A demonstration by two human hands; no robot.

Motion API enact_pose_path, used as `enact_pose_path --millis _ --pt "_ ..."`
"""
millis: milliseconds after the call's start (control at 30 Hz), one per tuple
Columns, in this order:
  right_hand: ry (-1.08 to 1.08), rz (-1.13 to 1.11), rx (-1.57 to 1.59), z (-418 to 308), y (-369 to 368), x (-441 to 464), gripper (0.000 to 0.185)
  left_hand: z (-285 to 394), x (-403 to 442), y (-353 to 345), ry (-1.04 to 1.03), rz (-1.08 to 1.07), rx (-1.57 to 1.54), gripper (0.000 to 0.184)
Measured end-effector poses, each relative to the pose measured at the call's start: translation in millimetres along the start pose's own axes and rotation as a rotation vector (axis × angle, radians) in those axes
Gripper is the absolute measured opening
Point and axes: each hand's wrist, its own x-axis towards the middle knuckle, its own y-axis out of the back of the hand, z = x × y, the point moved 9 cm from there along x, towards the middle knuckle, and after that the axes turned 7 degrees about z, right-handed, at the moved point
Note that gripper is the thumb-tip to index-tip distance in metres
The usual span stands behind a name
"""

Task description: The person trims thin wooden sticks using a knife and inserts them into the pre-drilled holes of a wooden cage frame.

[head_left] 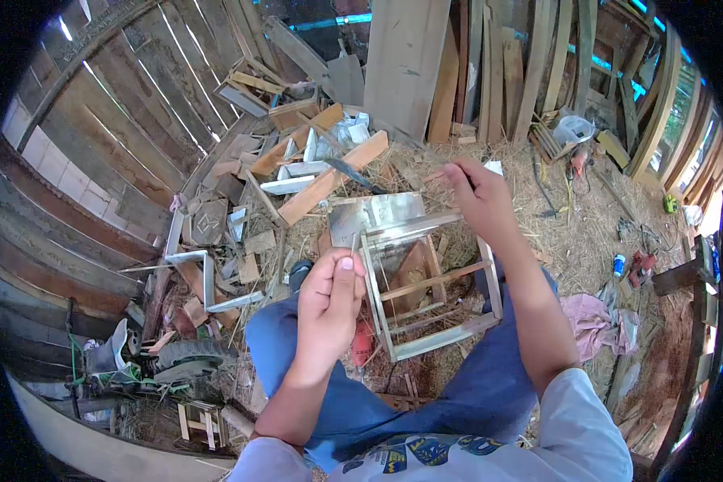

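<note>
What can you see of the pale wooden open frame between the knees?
The pale wooden open frame is roughly rectangular and boxy, built of slim straight bars, with a browner crossbar spanning it and open gaps showing the floor. It sits slightly askew between the blue-trousered legs. The left hand is beside its left edge; contact is unclear.

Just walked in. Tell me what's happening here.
A person is working with both bare hands over a wooden frame set between their knees. The left hand is curled closed beside the frame's left corner; the right hand is closed and raised over its far side. Whatever they pinch is too thin to identify. Beyond the frame, a plank lies among scrap wood.
</note>
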Motion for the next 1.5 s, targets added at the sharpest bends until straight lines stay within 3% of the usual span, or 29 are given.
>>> enact_pose_path --millis 67,133,200,400,633,833,900,1067,1133,1233,1500 --pt "0.081 -0.020 0.167 -9 1 -9 0.023 -7 8 2 -0.001 0.016 0.015 0.020" --pt "0.135 -0.092 0.121 -31 -13 -28 0.024 -12 12 4 0.009 0.026 0.047 0.022" --pt "0.410 -0.182 0.181 -67 -29 -51 0.027 -19 14 6 0.076 0.036 0.003 0.021" --pt "0.525 -0.286 0.133 -89 -42 -61 0.030 -19 14 4 0.016 0.050 0.034 0.023" --pt "0.554 -0.222 0.093 -89 -34 -57 0.028 -15 14 0 -0.001 0.020 0.117 0.022" --pt "0.589 -0.092 0.020 -78 -21 -37 0.021 -14 15 1 0.112 0.042 -0.038 0.023" --pt "0.159 0.018 -0.078 -27 -6 -8 0.021 -8 4 -1 0.140 0.016 -0.100 0.023" --pt "0.244 0.031 0.118 -46 -8 -26 0.017 -16 10 0 0.145 -0.025 -0.147 0.023" --pt "0.472 -0.163 0.125 -82 -27 -49 0.017 -17 11 3 0.135 -0.003 -0.124 0.023" --pt "0.555 -0.253 0.091 -99 -42 -63 0.023 -19 7 5 0.144 0.028 -0.087 0.024" --pt "0.582 -0.207 0.055 -100 -33 -58 0.025 -22 6 2 0.190 -0.050 -0.126 0.026"
